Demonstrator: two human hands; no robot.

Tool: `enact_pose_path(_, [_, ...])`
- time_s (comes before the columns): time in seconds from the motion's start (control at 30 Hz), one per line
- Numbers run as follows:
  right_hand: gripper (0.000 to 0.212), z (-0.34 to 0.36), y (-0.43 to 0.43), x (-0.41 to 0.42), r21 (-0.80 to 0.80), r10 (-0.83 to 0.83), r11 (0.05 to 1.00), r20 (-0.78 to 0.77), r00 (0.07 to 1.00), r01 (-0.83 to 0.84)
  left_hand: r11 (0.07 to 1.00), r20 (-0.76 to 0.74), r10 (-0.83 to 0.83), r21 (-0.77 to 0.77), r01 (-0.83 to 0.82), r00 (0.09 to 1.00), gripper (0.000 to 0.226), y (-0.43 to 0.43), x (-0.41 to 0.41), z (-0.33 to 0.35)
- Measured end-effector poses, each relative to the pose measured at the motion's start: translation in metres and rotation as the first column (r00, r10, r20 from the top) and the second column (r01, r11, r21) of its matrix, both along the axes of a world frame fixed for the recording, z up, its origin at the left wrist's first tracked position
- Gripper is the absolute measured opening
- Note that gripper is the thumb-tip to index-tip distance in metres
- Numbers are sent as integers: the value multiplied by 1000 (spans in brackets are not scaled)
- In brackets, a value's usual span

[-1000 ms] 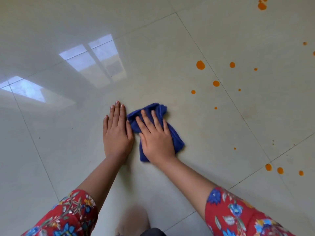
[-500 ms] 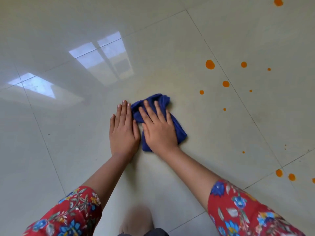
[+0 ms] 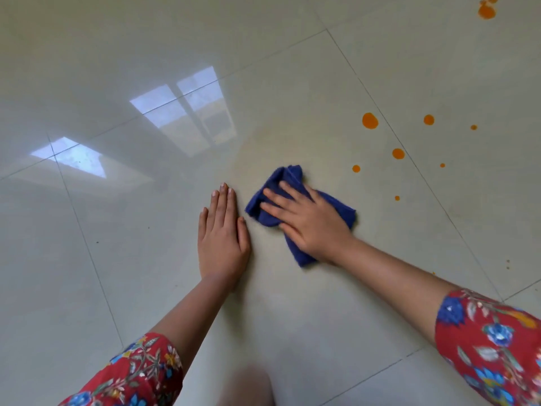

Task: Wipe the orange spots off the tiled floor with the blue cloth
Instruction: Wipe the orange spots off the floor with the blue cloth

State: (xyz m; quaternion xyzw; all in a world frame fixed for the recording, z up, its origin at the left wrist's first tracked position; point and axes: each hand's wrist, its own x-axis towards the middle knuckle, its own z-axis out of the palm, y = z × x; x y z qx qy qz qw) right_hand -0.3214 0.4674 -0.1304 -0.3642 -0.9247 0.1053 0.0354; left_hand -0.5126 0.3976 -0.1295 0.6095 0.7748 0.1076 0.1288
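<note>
A crumpled blue cloth (image 3: 288, 175) lies on the glossy cream tiled floor (image 3: 146, 273). My right hand (image 3: 310, 219) presses flat on it, fingers straight and pointing up-left. My left hand (image 3: 222, 238) rests flat on the bare tile just left of the cloth, a small gap between them. Several orange spots sit right of the cloth: a large one (image 3: 370, 121), a mid-sized one (image 3: 398, 153), a small one (image 3: 356, 168) nearest the cloth and a tiny one (image 3: 397, 198). Another orange blotch (image 3: 486, 10) lies at the top right.
Grout lines cross the floor, one diagonal (image 3: 424, 180) running through the spots. Bright window reflections (image 3: 181, 112) glare on the tiles to the upper left. A blurred foot (image 3: 248, 385) shows at the bottom edge between my red floral sleeves.
My right hand has slid the blue cloth to the right, away from my left hand and toward the orange spots. My left hand has stayed flat on the tile.
</note>
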Motion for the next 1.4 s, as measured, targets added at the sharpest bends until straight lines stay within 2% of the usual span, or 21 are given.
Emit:
enact_pose_path(0.07, [51, -1, 26, 11, 6, -225, 974, 13, 974, 225, 1000, -4, -5, -2, 5, 1000, 56, 0, 0, 1])
enact_pose_path(0.13, [53, 3, 54, -3, 6, -504, 863, 55, 862, 505, 1000, -7, -17, -8, 17, 1000, 56, -1, 1, 1])
enact_pose_path(0.17, [54, 4, 56, -16, -6, -566, 824, 51, 823, 567, 1000, -6, -20, -6, 20, 1000, 56, -1, 1, 1])
enact_pose_path(0.23, [55, 3, 29, -37, 40, -504, 863, 10, 863, 504, 1000, -3, -13, 7, 13, 1000, 56, -1, 0, 0])
enact_pose_path(0.3, [55, 1, -35, -27, 42, -249, 968, 37, 968, 247, 1000, 13, -15, 15, 14, 1000, 56, -1, -2, 0])
enact_pose_path(0.4, [54, 5, -88, 26, -22, -34, 999, 35, 999, 35, 996, 46, -77, 40, 75, 996, 62, -2, -2, 3])
enact_pose_path(0.47, [53, -1, -67, 46, 16, -93, 996, 51, 994, 92, 989, 55, -135, 65, 132, 989, 66, -4, -1, 5])
enact_pose_path(0.5, [52, -4, -49, 47, 33, -202, 979, 54, 978, 201, 988, 60, -138, 83, 133, 989, 67, -5, 0, 5])
enact_pose_path(0.6, [52, 1, -15, 4, 69, -478, 876, 5, 878, 477, 990, 126, 0, 143, -18, 992, 64, -3, -3, 3])
enact_pose_path(0.77, [53, -1, -18, -66, 6, -73, 997, 45, 996, 73, 978, 172, 118, 150, -144, 978, 66, -2, -8, -3])
enact_pose_path(0.87, [54, 6, 40, -73, -30, -190, 981, 90, 978, 193, 986, 102, 118, 110, -129, 988, 68, -2, -5, -2])
enact_pose_path(0.9, [53, 7, 63, -72, -34, -334, 940, 102, 937, 339, 988, 83, 111, 94, -118, 990, 68, -2, -4, -2])
enact_pose_path(0.97, [51, 8, 96, -65, -35, -661, 747, 74, 747, 664, 992, 74, 102, 71, -107, 992, 65, -2, -3, -2])
enact_pose_path(1.0, [51, 8, 104, -66, -34, -749, 660, 59, 660, 751, 992, 71, 102, 64, -106, 992, 63, -1, -3, -2])
enact_pose_path(1.03, [52, 8, 105, -73, -35, -763, 643, 53, 644, 765, 992, 67, 105, 58, -109, 992, 60, -1, -4, -2])
enact_pose_path(1.07, [52, 8, 99, -82, -30, -700, 711, 59, 712, 702, 992, 61, 108, 53, -112, 992, 59, -1, -4, -2])
enact_pose_path(1.13, [52, 6, 73, -98, -12, -372, 928, 74, 925, 374, 994, 44, 102, 37, -103, 994, 58, -2, -4, -3])
enact_pose_path(1.2, [49, 6, 62, -98, -63, -118, 990, 72, 990, 123, 996, 25, 92, 22, -92, 996, 58, -1, -3, -3])
enact_pose_path(1.23, [48, 4, 72, -93, -76, -113, 990, 55, 992, 117, 995, 17, 93, 19, -94, 995, 58, -1, -3, -4])
enact_pose_path(1.33, [49, 5, 123, -80, -33, -476, 877, 82, 876, 480, 997, 21, 81, 4, -82, 996, 59, 0, -3, -2])
enact_pose_path(1.4, [50, 7, 144, -77, -15, -612, 788, 92, 786, 616, 999, 34, 41, -9, -41, 999, 59, 1, -3, 1])
